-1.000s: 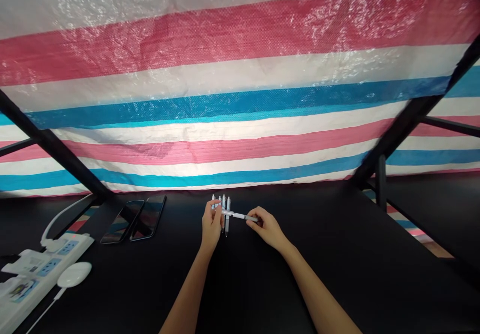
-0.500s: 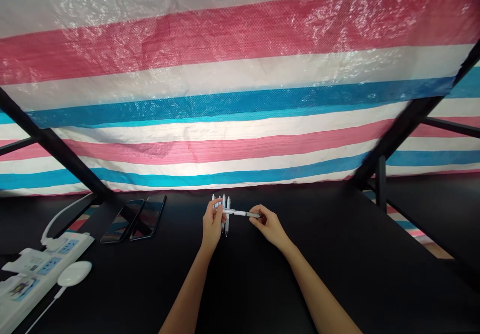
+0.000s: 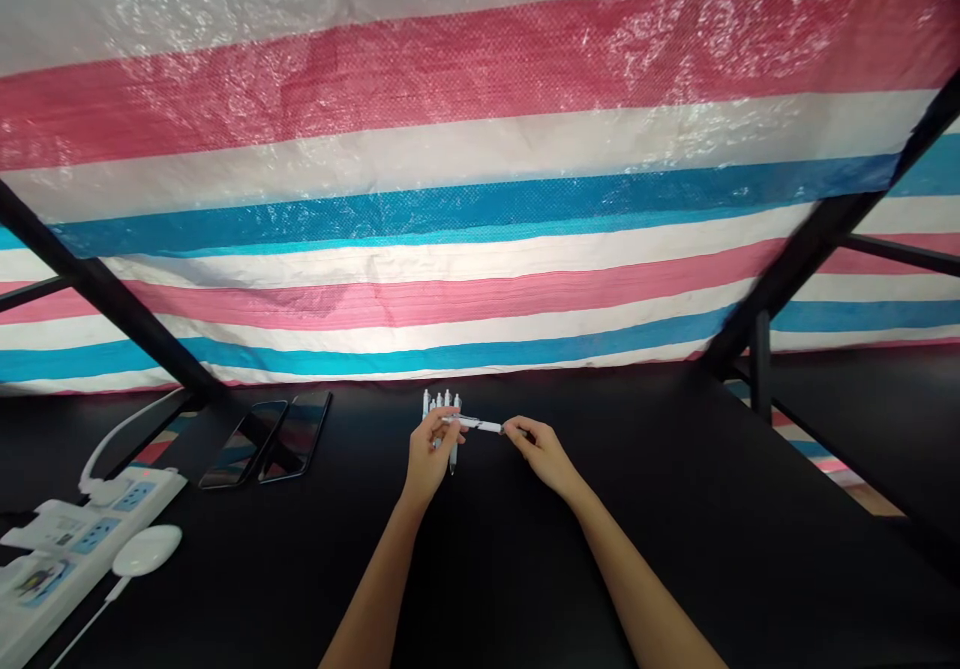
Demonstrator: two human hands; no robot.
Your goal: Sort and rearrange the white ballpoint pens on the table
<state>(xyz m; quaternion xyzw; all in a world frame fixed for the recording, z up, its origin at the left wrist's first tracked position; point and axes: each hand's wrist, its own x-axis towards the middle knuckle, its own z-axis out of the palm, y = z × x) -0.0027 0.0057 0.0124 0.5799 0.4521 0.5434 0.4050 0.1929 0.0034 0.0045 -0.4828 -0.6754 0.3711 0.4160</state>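
Observation:
A white pen (image 3: 482,426) lies nearly level in the air between my hands, tilted slightly down to the right. My left hand (image 3: 432,455) is closed round its left part, thumb and fingers pinching it. At the pen's other end, my right hand (image 3: 537,449) pinches the tip section, which the fingers mostly hide. Beneath and behind my left hand, several white pens (image 3: 448,398) lie side by side on the black table (image 3: 517,559), clip ends pointing away from me. My left hand covers much of their middle.
Two dark phones (image 3: 296,436) rest to the left, near the table's back. A white power strip (image 3: 112,534) with plugs and a round white charger (image 3: 148,552) sits further left. Black frame bars (image 3: 795,279) and a striped sheet (image 3: 450,289) rise behind.
My right fingers now cover the pen's grey grip section, which showed between my hands before. My left hand has shifted slightly to the right along with the pen.

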